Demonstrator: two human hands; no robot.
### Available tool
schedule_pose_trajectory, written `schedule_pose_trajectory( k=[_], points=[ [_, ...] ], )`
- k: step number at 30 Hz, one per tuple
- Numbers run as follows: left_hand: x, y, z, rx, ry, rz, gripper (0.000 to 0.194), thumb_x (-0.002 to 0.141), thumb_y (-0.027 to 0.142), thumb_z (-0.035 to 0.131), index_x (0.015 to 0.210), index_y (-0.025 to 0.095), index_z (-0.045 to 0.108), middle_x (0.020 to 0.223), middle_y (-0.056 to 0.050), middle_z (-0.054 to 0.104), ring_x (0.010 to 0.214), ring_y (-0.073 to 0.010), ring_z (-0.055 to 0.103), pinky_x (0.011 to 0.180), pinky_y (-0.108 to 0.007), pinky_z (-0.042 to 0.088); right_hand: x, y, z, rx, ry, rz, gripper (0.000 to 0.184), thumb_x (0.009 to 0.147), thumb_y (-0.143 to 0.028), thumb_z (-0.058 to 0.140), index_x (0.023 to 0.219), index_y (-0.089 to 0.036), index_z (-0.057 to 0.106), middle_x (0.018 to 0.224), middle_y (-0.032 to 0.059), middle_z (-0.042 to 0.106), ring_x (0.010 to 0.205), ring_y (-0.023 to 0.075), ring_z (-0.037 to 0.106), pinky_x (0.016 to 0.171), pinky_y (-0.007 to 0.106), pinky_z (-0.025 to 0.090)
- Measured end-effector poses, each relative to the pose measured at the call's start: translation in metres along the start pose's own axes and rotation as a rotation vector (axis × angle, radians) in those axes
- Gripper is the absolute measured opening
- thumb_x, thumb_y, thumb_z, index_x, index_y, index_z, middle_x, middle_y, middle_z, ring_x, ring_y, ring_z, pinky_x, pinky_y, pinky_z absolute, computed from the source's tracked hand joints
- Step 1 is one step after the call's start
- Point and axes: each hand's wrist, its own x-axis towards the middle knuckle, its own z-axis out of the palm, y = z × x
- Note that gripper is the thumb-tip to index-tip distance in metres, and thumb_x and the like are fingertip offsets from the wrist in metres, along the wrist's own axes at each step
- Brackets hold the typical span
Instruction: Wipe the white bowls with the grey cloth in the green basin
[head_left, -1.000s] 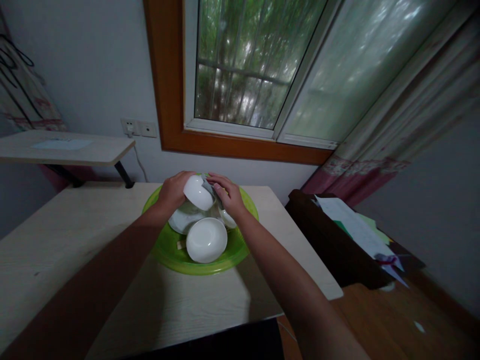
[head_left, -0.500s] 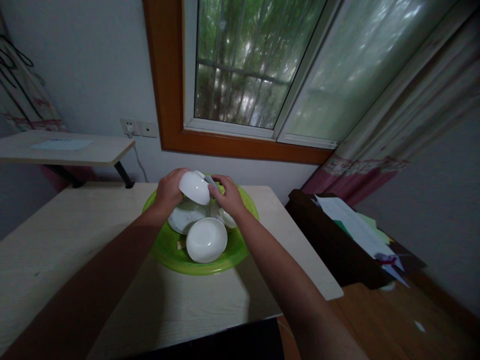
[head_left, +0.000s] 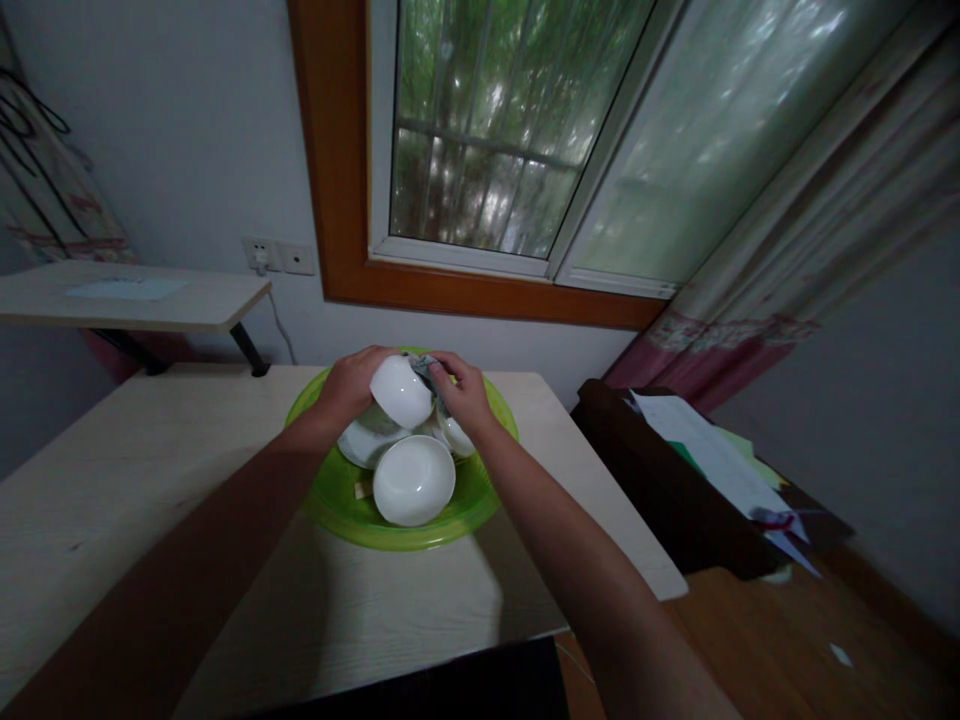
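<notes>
White bowl (head_left: 402, 393), grey cloth (head_left: 424, 368) over green basin (head_left: 420, 541).
Left hand (head_left: 354, 382) clamped on bowl, just left of frame centre; right hand (head_left: 463, 393) pinching cloth at bowl's rim; second bowl (head_left: 414, 481) lower, in basin.

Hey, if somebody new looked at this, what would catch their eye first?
Probably the bright green basin on the pale table, with white dishes inside. Just above them, the left hand holds a white bowl while the right hand holds a grey cloth at its edge. Next, likely the big window behind, its wooden frame orange-brown.
</notes>
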Motion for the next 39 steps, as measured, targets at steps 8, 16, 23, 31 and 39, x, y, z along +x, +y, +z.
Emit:
schedule_pose_trajectory(
  k=[8, 16, 23, 31, 39],
  points=[
    [-0.003, -0.008, 0.001, -0.060, 0.094, -0.015, 0.041, 0.087, 0.028, 0.050, 0.123, 0.019, 0.067, 0.129, -0.008, 0.070, 0.118, -0.0221, 0.065, 0.107, -0.032, 0.047, 0.002, 0.005, 0.001, -0.122, -0.037, -0.025, 0.030, 0.100, -0.042, 0.052, 0.116, -0.025, 0.071, 0.113, 0.0045, 0.075, 0.105, 0.0208, 0.069, 0.096, 0.035, 0.052],
    [-0.004, -0.008, -0.003, -0.076, 0.175, -0.045, 0.043, 0.087, 0.027, 0.050, 0.126, 0.018, 0.067, 0.129, -0.007, 0.070, 0.118, -0.0213, 0.064, 0.107, -0.031, 0.048, 0.002, 0.004, -0.003, -0.235, 0.051, -0.038, 0.024, 0.095, -0.034, 0.053, 0.102, -0.022, 0.073, 0.100, 0.0044, 0.076, 0.091, 0.0201, 0.068, 0.086, 0.033, 0.053],
    [-0.003, -0.010, -0.001, -0.061, 0.133, -0.047, 0.045, 0.086, 0.028, 0.052, 0.128, 0.019, 0.066, 0.130, -0.007, 0.070, 0.120, -0.0224, 0.064, 0.108, -0.033, 0.047, 0.002, 0.004, -0.006, -0.158, 0.158, 0.081, 0.027, 0.095, -0.038, 0.051, 0.103, -0.022, 0.071, 0.083, 0.0002, 0.072, 0.074, 0.0175, 0.064, 0.071, 0.029, 0.050],
    [-0.001, -0.006, -0.001, -0.023, 0.021, -0.026, 0.044, 0.087, 0.027, 0.051, 0.128, 0.021, 0.066, 0.134, -0.008, 0.069, 0.124, -0.0229, 0.062, 0.110, -0.031, 0.046, 0.007, -0.001, -0.009, -0.099, 0.278, -0.079, 0.026, 0.097, -0.038, 0.054, 0.105, -0.022, 0.072, 0.100, 0.0072, 0.067, 0.096, 0.0199, 0.062, 0.084, 0.032, 0.052],
    [-0.002, -0.007, -0.002, -0.039, 0.078, -0.033, 0.043, 0.087, 0.027, 0.051, 0.126, 0.020, 0.067, 0.130, -0.008, 0.071, 0.119, -0.0217, 0.064, 0.108, -0.031, 0.047, -0.001, -0.003, -0.002, 0.126, -0.017, 0.046, 0.031, 0.095, -0.040, 0.058, 0.119, -0.025, 0.067, 0.095, 0.0016, 0.073, 0.085, 0.0177, 0.067, 0.081, 0.031, 0.055]
  ],
)
